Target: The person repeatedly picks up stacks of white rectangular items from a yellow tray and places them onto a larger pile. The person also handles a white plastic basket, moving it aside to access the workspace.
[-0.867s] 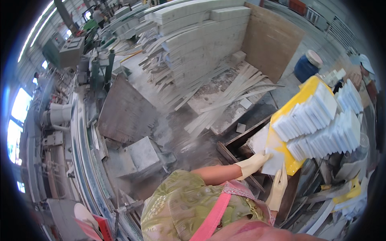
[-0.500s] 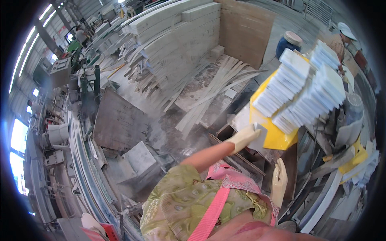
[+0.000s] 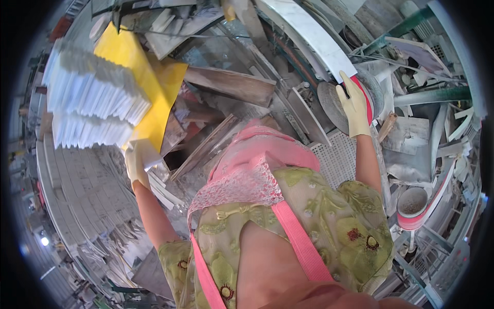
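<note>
1. The gloved left hand (image 3: 136, 164) is clenched on the lower edge of a yellow tray (image 3: 149, 82), held up at the person's left.
2. 2 rows of white tiles (image 3: 92, 103) lie stacked on the tray.
3. The gloved right hand (image 3: 354, 105) rests on a round grinding disc (image 3: 334, 103), fingers spread flat, grasping nothing.

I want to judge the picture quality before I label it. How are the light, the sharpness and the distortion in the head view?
Head view: bright daylight, with the stacked white tiles nearly washed out; strong fisheye bending and a dark rim at the edges; the left hand and the tile it holds look slightly soft; the right hand on the grinding wheel is sharper.
</note>
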`<action>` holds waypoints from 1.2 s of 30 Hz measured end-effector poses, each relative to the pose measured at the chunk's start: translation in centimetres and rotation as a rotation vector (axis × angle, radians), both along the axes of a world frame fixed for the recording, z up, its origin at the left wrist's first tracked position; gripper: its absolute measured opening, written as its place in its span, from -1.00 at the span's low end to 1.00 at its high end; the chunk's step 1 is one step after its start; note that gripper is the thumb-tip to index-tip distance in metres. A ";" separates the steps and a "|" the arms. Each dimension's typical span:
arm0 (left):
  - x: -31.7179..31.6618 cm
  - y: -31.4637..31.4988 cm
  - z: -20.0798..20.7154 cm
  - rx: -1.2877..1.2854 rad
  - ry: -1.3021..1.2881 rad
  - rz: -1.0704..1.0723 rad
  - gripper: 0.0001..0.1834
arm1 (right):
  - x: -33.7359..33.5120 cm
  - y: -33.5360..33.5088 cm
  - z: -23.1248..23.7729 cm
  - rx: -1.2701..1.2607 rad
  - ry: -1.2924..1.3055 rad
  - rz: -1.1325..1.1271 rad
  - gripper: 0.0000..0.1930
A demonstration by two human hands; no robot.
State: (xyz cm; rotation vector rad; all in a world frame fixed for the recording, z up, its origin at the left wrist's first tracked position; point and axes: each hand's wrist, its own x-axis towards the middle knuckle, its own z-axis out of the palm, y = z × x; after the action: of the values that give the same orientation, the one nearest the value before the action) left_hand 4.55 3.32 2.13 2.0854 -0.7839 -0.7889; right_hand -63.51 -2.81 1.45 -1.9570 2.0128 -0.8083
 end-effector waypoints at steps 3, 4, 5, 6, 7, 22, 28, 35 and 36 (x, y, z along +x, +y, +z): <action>-1.6 1.3 0.5 -0.080 0.007 -0.031 -0.51 | -2.8 -1.6 -2.1 -0.100 0.308 0.113 -0.29; -1.6 1.3 0.3 -0.079 0.039 0.028 -0.48 | -3.3 -2.4 -2.6 -0.058 0.367 0.119 -0.23; -1.7 1.0 -0.1 -0.080 -0.026 0.004 -0.51 | -3.9 -3.2 -2.9 -0.052 0.434 0.143 -0.18; -1.6 0.6 -0.5 -0.085 -0.062 0.018 -0.54 | -4.1 -4.1 -3.4 0.045 0.482 0.102 -0.12; -1.6 0.3 -1.2 -0.103 -0.093 0.060 -0.57 | -4.5 -4.9 -3.6 -0.022 0.545 0.121 -0.12; -6.7 -1.8 -0.4 0.024 -0.406 0.347 -0.58 | -5.0 -11.9 -3.2 -0.050 0.351 0.448 -0.37; -7.2 -1.3 -1.4 0.058 -0.485 0.352 -0.63 | -3.8 -13.6 -3.1 -0.259 1.144 0.507 -0.17; -6.3 -1.4 -2.2 0.005 -0.487 0.324 -0.63 | -2.8 -15.7 -3.5 -0.340 1.548 0.455 -0.02; -6.1 -1.2 -1.9 0.047 -0.432 0.269 -0.50 | -2.7 -15.8 -2.7 -0.572 1.388 0.425 -0.10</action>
State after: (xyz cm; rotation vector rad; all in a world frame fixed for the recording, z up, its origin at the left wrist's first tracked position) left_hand -1.52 2.13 0.22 2.3759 -0.6885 -0.2126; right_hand -66.23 -18.64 -1.28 -3.7549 1.6649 0.3068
